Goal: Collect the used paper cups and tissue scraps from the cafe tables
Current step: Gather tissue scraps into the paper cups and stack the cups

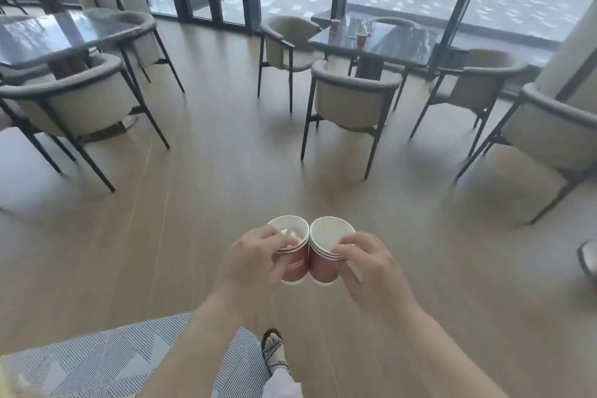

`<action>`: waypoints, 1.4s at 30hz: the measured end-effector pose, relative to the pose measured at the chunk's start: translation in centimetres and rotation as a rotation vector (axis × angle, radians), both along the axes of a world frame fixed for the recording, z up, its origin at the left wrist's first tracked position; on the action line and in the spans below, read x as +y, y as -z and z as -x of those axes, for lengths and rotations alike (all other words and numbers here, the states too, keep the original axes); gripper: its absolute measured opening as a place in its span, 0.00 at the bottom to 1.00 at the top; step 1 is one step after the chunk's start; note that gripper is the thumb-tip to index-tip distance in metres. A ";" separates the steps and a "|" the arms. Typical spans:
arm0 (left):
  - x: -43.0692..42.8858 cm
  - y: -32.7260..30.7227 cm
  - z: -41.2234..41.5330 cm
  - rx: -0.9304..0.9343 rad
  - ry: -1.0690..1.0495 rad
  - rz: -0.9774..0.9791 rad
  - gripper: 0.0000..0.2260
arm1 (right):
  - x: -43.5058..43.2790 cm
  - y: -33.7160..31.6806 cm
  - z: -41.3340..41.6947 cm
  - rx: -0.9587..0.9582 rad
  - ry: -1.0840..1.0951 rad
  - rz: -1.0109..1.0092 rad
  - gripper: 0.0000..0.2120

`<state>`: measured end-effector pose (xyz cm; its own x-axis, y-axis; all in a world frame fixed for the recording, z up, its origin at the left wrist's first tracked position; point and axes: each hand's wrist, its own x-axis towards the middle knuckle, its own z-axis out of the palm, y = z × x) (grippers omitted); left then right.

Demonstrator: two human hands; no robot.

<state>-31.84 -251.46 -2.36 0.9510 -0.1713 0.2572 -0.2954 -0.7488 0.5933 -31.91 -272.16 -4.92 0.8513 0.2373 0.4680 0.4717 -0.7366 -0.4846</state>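
Observation:
My left hand (255,257) grips a nested stack of red paper cups (295,263) with crumpled white tissue scraps (292,233) inside the top one. My right hand (368,265) pinches the rim of a second nested stack of red cups (324,255), whose top cup looks empty. The two stacks touch side by side in front of me, above the wooden floor. Two more red paper cups stand on the dark table (397,42) ahead to the right: one cup (335,25) at its far left corner, another cup (361,40) nearer the middle.
Beige armchairs ring the right table, the nearest chair (352,100) between me and it. Another dark table (61,32) with chairs stands at the left. A striped rug (106,362) lies by my sandalled foot (274,350). Glass walls close the far side.

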 end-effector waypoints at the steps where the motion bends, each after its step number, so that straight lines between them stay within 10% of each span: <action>1: 0.4 -0.2 -1.5 -0.007 -0.004 -0.001 0.09 | 0.4 -0.1 -1.7 -0.005 -0.004 -0.001 0.13; 25: 21.1 -7.8 -33.5 -0.113 -0.462 -0.071 0.10 | 23.5 -6.6 -41.9 -0.026 -0.415 -0.096 0.11; 42: 14.1 -2.3 -72.9 0.039 -0.185 -0.093 0.12 | 15.5 -0.2 -75.2 0.070 -0.092 -0.121 0.15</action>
<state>41.05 -237.31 -0.03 0.9775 -0.0144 0.2104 -0.1259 -0.8403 0.5273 43.24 -256.68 -4.76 0.8599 0.2611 0.4387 0.4968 -0.6258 -0.6013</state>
